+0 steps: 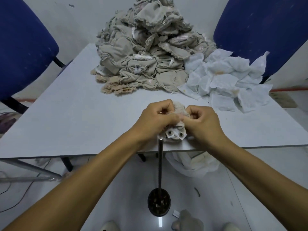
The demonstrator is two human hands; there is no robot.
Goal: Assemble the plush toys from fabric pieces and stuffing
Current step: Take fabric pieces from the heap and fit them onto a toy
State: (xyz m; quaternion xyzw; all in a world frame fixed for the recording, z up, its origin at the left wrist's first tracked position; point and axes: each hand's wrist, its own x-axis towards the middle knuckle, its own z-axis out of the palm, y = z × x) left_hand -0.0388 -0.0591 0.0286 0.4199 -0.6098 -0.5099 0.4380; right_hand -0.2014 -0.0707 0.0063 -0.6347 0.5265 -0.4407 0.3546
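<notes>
A small beige plush skin point(178, 109), turned inside out, sits at the near edge of the grey table point(83, 114). White backings with two eye posts point(175, 135) face me at its lower end. My left hand point(156, 119) and my right hand point(201, 121) both pinch the fabric at its middle, fingers curled, knuckles nearly touching. A thin metal rod point(160, 164) stands upright just below the skin, its tip at the table edge. A big heap of beige fabric skins point(146, 47) lies at the back of the table.
White non-woven sheets point(225, 80) spread at the back right. The rod rises from a dark round base point(159, 203) on the floor. Blue chairs point(23, 47) stand at both far corners. A white bag point(191, 165) lies under the table. Cables run across the floor at left.
</notes>
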